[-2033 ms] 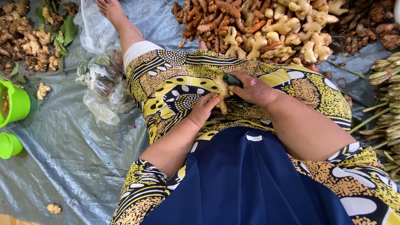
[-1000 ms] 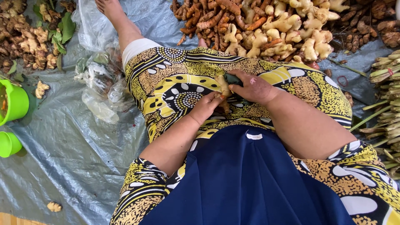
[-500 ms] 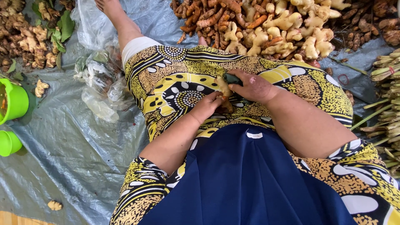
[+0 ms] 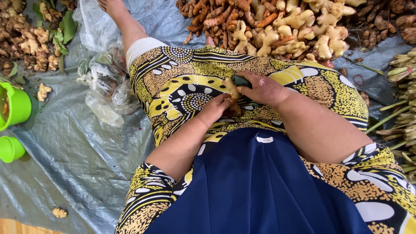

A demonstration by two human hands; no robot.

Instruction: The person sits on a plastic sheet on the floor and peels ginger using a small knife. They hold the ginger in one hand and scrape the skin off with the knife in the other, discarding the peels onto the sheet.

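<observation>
Two hands meet on my lap in the head view: my left hand (image 4: 215,108) pinches a yellow-brown root piece (image 4: 232,90), and my right hand (image 4: 263,90) closes over its far end beside something dark green. Ginger (image 4: 303,30) and turmeric (image 4: 216,15) are heaped along the grey tarp's (image 4: 78,147) far edge; green cups (image 4: 13,117) sit at its left edge.

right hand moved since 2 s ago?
No. The right hand stays on the root piece in the lap, same spot against the skirt's yellow pattern.

Both hands, left hand (image 4: 215,109) and right hand (image 4: 261,89), grip a ginger piece (image 4: 232,89) on the lap.
</observation>
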